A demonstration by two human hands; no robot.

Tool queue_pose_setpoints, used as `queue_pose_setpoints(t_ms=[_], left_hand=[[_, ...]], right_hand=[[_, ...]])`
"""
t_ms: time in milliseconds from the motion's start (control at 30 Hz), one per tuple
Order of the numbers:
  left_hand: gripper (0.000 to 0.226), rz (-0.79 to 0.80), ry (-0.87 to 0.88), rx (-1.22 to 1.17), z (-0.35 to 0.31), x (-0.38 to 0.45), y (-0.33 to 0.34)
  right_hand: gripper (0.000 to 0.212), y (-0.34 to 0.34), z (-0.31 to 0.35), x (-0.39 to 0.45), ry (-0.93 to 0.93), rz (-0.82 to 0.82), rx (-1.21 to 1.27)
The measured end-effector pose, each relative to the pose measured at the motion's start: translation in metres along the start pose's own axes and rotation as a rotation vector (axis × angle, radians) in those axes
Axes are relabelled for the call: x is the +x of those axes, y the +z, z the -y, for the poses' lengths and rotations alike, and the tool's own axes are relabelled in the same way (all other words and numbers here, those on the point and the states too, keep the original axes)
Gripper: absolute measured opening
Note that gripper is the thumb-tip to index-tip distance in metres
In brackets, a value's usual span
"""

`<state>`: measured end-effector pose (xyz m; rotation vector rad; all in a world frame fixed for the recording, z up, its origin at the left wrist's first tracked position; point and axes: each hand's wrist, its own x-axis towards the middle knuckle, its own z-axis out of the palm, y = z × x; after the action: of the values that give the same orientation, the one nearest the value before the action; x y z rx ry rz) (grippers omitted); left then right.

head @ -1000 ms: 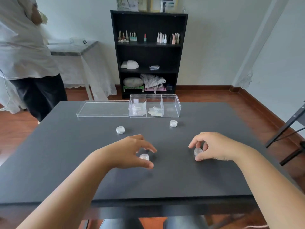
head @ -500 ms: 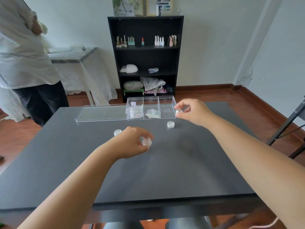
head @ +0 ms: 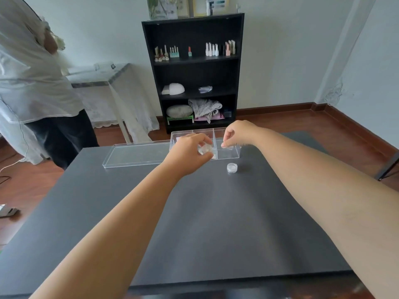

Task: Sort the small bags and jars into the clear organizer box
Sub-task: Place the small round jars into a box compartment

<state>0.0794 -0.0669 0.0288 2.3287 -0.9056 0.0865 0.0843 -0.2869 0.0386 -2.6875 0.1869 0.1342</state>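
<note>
The clear organizer box (head: 229, 154) stands at the far edge of the black table (head: 205, 223). My left hand (head: 187, 153) hovers in front of its middle compartment, shut on a small clear jar (head: 205, 150). Over the right compartment, my right hand (head: 239, 133) pinches another small jar (head: 228, 147) at the rim, low inside the box. A third jar (head: 232, 168) rests on the table just in front of the box's right end. My left hand hides the bags in the left and middle compartments.
The box's clear lid (head: 133, 156) lies flat to the left of the box. A person in a white shirt (head: 32, 83) stands beyond the table's left corner. A black shelf unit (head: 194, 72) stands against the back wall.
Both hands lifted a jar off the table and carried it forward to the box. My right hand has lowered its jar into the right compartment; my left hand has arrived at the box front.
</note>
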Motion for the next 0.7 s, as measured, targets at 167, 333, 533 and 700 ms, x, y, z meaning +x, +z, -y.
queue_pose_setpoints(t_ms=[167,333,533,700], left_hand=[[0.023,-0.056,-0.071,-0.069,0.002,0.020,0.010],[0.027,-0.096,-0.150,-0.191,0.006,0.023,0.026],[0.030,-0.134,-0.248,-0.262,0.005,0.034,0.024],[0.026,-0.107,-0.179,-0.192,-0.003,0.051,0.024]], right_hand=[[0.033,-0.013,0.018,0.012,0.032,0.187,-0.255],[0.036,-0.010,0.028,0.023,0.073,0.292,-0.427],[0.046,-0.013,0.021,0.017,0.104,0.226,-0.298],[0.043,-0.016,0.008,0.006,0.055,0.026,-0.107]])
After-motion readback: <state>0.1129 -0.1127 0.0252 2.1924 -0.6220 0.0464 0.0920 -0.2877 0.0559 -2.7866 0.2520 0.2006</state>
